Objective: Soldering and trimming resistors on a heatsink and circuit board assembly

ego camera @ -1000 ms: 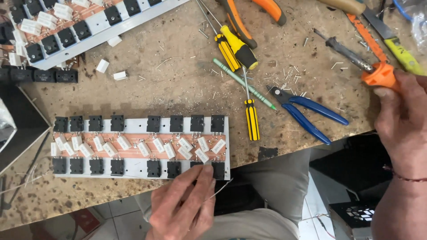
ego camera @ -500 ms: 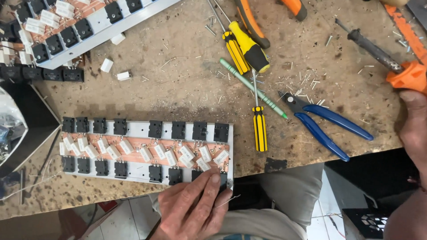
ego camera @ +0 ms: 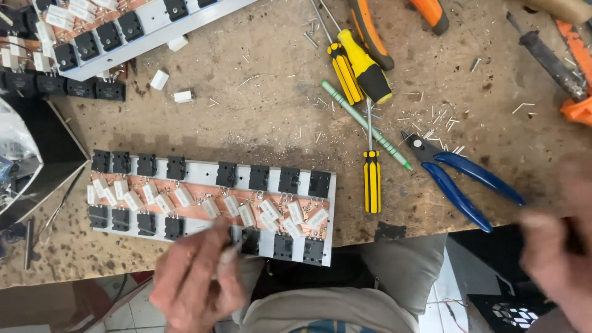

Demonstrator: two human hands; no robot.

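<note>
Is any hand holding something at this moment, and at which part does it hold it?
The left hand pinches a small pale part by one end, at the board's near edge. The right hand is too blurred to tell.

Cutters (ego camera: 464, 179) right of board (ego camera: 209, 206) — screwdriver (ego camera: 370, 179) between.

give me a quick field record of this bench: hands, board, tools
left hand: at the near edge of the board, pinching a small pale part; blurred
right hand: off the bench's right edge, blurred, contents unclear
board: long strip with rows of black components and white resistors
second board: top left, angled
screwdrivers: yellow-black, mid bench
cutters: blue handles, right of the board
bench: worn wood, littered with wire clippings
</note>
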